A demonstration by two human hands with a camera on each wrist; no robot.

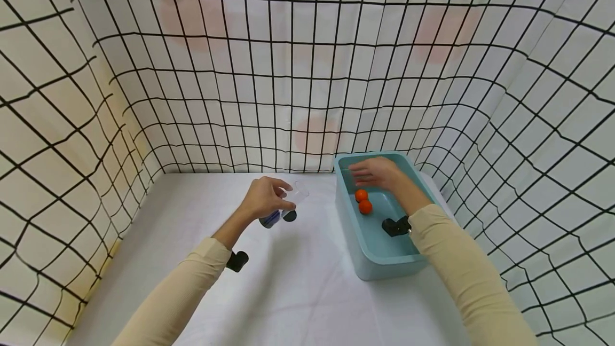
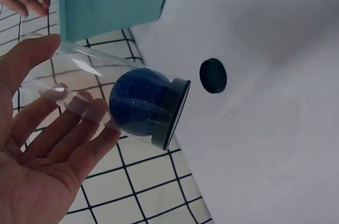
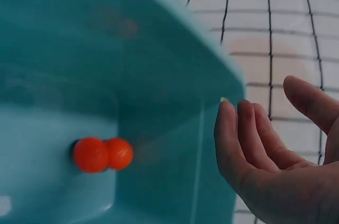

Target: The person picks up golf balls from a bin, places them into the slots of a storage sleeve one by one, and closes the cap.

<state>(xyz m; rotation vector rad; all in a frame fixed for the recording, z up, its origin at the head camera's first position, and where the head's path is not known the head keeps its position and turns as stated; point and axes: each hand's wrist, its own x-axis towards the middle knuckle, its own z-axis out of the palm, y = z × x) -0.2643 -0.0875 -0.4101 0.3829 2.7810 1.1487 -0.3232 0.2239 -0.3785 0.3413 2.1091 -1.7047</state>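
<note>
My left hand [image 1: 265, 196] holds a clear plastic tube [image 2: 87, 65] above the table, thumb on one side and fingers on the other. A dark blue ball [image 2: 136, 101] sits inside the tube against its black end cap [image 2: 174, 113]. The tube is tilted, cap end lower. On the white table a separate black round cap [image 2: 213, 75] lies close by. My right hand [image 1: 376, 172] hovers over the far part of a teal bin [image 1: 353, 234], fingers extended and holding nothing. Two orange balls [image 1: 365, 207] touch each other on the bin floor.
A black wire grid [image 1: 307, 76] with white cloth behind it stands at the back and both sides. White cloth covers the table [image 1: 307, 292]. Black devices sit at the left wrist [image 1: 237, 261] and right wrist [image 1: 395, 226].
</note>
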